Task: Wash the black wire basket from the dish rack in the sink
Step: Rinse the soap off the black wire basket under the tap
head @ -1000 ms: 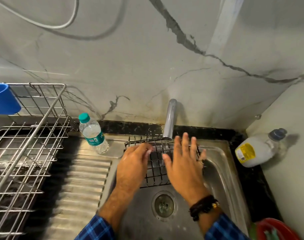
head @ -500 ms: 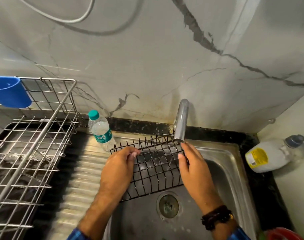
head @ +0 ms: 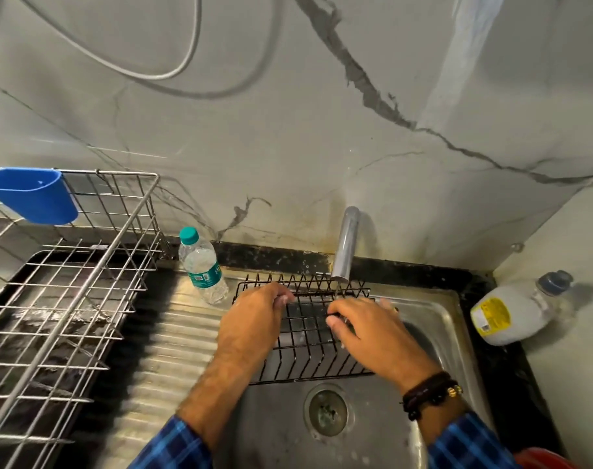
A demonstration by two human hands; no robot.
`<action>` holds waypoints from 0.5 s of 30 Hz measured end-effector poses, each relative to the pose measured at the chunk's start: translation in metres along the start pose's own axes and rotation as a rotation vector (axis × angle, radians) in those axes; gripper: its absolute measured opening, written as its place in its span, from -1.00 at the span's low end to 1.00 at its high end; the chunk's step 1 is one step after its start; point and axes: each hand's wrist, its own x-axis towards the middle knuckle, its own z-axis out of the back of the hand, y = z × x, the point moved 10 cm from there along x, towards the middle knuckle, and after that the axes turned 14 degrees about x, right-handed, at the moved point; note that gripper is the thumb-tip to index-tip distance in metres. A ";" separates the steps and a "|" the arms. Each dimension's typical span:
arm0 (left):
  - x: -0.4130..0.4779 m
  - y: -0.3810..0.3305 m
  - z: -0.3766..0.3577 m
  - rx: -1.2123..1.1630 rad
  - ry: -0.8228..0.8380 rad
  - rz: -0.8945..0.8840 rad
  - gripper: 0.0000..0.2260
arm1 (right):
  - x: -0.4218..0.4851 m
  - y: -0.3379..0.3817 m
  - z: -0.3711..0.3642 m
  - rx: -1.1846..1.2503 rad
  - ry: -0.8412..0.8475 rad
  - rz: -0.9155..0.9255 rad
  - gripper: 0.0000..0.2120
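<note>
Wire basket [head: 306, 360] sits in the sink [head: 438, 311], tilted, far edge under the tap [head: 345, 245]. Left hand [head: 254, 321] has its fingers curled over the left rim wires. Right hand [head: 367, 330] is closed on a middle wire, thumb on the near side, right where a thin stream seems to fall.

Step looks like rubbing wires under the water. Keep the left hand as the anchor. Work the right along one wire at a time and shift the basket so each row passes under the stream. Watch the upright prongs.

Containers:
- Water bottle [head: 203, 267], upright by the sink, looks nearly empty.
- White jug [head: 506, 314] lies on its side; contents unclear.
- Blue cup [head: 31, 194] hangs on the dish rack [head: 68, 299]; inside not visible.
</note>
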 end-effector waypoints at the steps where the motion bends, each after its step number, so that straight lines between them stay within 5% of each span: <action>1: 0.001 0.004 -0.002 -0.044 0.013 0.015 -0.83 | 0.002 0.003 0.005 -0.026 -0.025 0.033 -0.76; 6: 0.000 0.024 -0.004 -0.157 0.019 0.052 -0.88 | 0.002 0.021 0.016 -0.056 -0.112 0.164 -0.65; 12: -0.020 0.012 -0.008 -0.007 -0.044 -0.036 -0.88 | -0.004 0.017 -0.019 -0.042 0.220 0.034 -0.62; 15: -0.026 -0.003 0.004 0.003 -0.145 -0.100 -0.88 | -0.010 0.011 -0.017 -0.007 0.200 0.023 -0.73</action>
